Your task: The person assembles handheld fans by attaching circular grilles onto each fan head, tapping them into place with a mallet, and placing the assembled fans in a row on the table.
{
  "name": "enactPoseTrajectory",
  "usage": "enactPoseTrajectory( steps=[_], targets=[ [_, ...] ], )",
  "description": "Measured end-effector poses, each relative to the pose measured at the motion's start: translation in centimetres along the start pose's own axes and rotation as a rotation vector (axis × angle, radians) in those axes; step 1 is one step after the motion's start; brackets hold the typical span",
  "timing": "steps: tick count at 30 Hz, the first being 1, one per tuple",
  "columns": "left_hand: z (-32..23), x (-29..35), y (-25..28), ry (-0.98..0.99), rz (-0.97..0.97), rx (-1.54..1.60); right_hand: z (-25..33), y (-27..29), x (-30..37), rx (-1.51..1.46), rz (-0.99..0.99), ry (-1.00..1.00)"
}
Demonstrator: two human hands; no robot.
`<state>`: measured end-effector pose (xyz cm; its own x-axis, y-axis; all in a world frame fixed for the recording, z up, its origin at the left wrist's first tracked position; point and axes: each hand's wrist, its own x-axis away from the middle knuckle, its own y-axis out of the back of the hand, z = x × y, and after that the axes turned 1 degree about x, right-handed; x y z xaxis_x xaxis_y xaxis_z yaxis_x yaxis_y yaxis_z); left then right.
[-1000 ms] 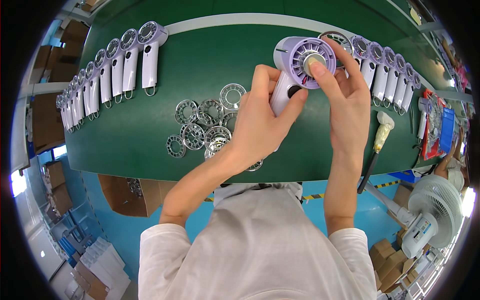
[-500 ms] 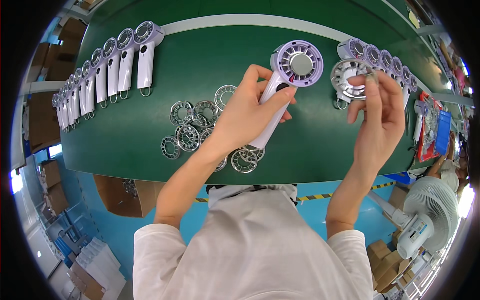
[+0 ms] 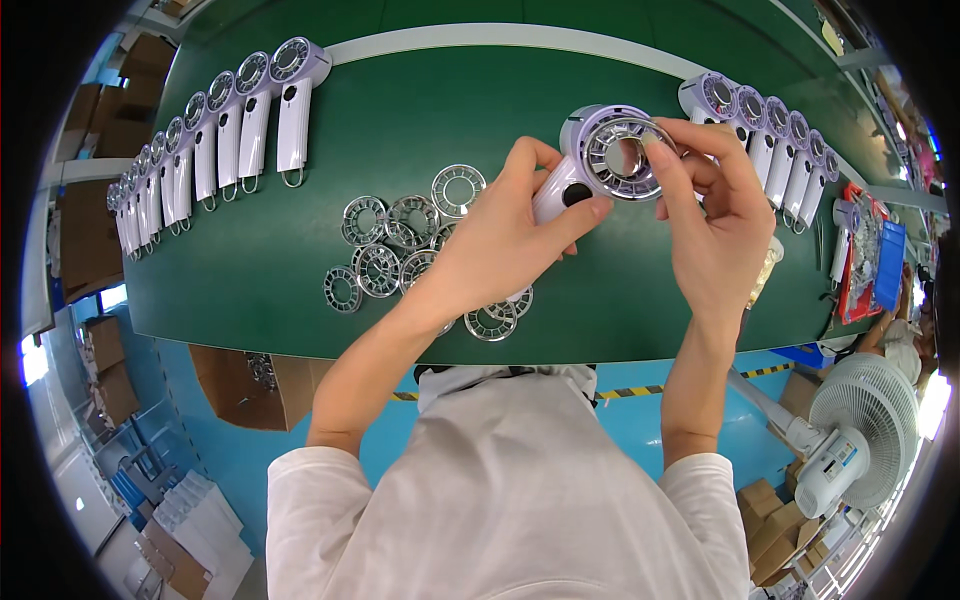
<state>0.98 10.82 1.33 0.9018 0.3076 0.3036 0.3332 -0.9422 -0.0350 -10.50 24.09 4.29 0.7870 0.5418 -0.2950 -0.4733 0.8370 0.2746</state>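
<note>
The left hand (image 3: pixel 505 235) clasps the handle of a lilac handheld fan (image 3: pixel 572 172) above the workbench (image 3: pixel 250 290), toward its far edge. The right hand (image 3: pixel 718 225) pinches a chrome grille ring (image 3: pixel 600 160) between thumb and fingers over the fan's face, apparently fitting it; next, it likely needs squaring up and pressing evenly.

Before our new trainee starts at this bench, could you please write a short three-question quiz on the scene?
1. Which grip holds a chrome ring at the head of the lilac handheld fan? A) left B) right C) neither
2. True or false: The left grip holds that fan by its handle.
3. In the picture, do the loose chrome rings lie left or right of that fan?

Key:
1. B, the right grip
2. True
3. Left
</note>
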Motion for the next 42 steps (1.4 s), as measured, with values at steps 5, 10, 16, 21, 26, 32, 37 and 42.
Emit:
enactPoseTrajectory(
  steps=[5, 10, 16, 21, 26, 32, 37, 42],
  targets=[
    [0.1, 0.1, 0.3, -0.006, -0.001, -0.070, 0.1, 0.9, -1.0, 0.088, 0.010, 0.150],
    [-0.5, 0.2, 0.4, 0.020, -0.005, -0.202, 0.4, 1.0, -1.2, 0.125, 0.090, 0.197],
    [0.0, 0.2, 0.3, -0.028, -0.021, -0.163, 0.6, 1.0, -1.5, 0.240, 0.111, 0.307],
    [-0.3, 0.5, 0.1, -0.065, -0.018, -0.106, 1.1, 1.2, -1.4, 0.254, 0.146, 0.286],
    [-0.5, 0.8, 0.2, -0.129, -0.049, -0.164, 0.9, 1.0, -1.5, 0.205, 0.142, 0.280],
    [0.0, 0.5, 0.2, -0.207, -0.085, -0.222, 0.4, 1.0, -1.4, 0.143, 0.153, 0.253],
    [0.2, 0.4, 0.2, -0.163, -0.078, -0.046, 0.1, 0.4, -1.6, 0.152, 0.150, 0.297],
    [-0.3, 0.4, 0.4, -0.051, -0.040, 0.063, 0.1, 2.0, -1.6, -0.170, -0.125, 0.117]
  ],
)
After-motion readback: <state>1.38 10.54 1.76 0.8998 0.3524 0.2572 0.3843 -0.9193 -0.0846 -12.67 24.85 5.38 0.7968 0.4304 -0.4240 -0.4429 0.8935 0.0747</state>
